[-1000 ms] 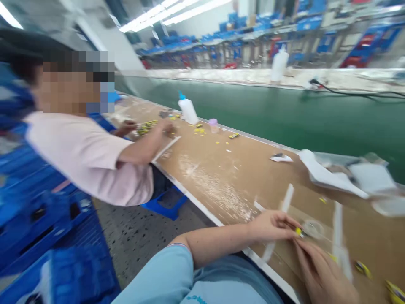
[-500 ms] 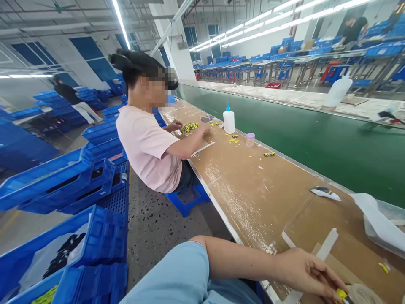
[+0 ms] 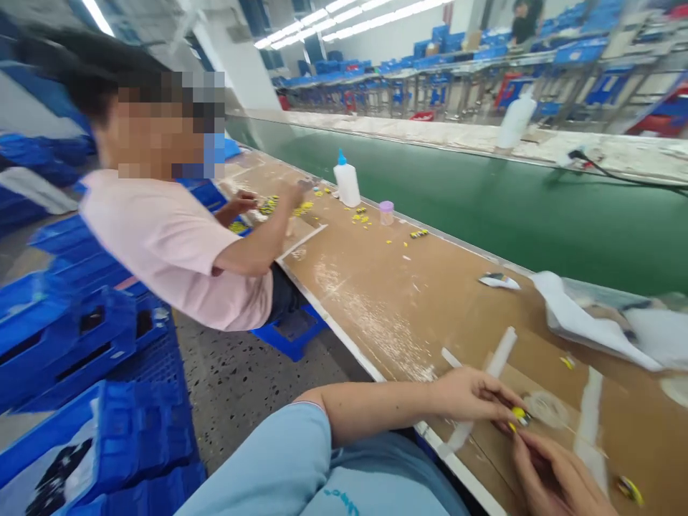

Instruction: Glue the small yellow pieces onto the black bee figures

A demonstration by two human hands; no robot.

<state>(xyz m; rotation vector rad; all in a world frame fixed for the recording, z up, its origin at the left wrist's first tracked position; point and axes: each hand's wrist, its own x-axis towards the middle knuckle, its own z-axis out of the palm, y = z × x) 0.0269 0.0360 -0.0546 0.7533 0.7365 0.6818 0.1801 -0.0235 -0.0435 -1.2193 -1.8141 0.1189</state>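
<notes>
My left hand rests on the brown worktable and pinches a small yellow part between thumb and fingers. My right hand lies just below it at the bottom right, fingers curled toward the same yellow part; what it grips is blurred. A small round clear lid sits right beside the part. White tape strips cross the cardboard under my hands.
A co-worker in a pink shirt sits to the left, hands among yellow parts. A glue bottle and a small pink cup stand by the green conveyor belt. Blue crates fill the left. A plastic bag lies at right.
The view swung down and right again, so both my hands show. My left hand keeps its pinch on the yellow part; my right hand came back into view beside it.
</notes>
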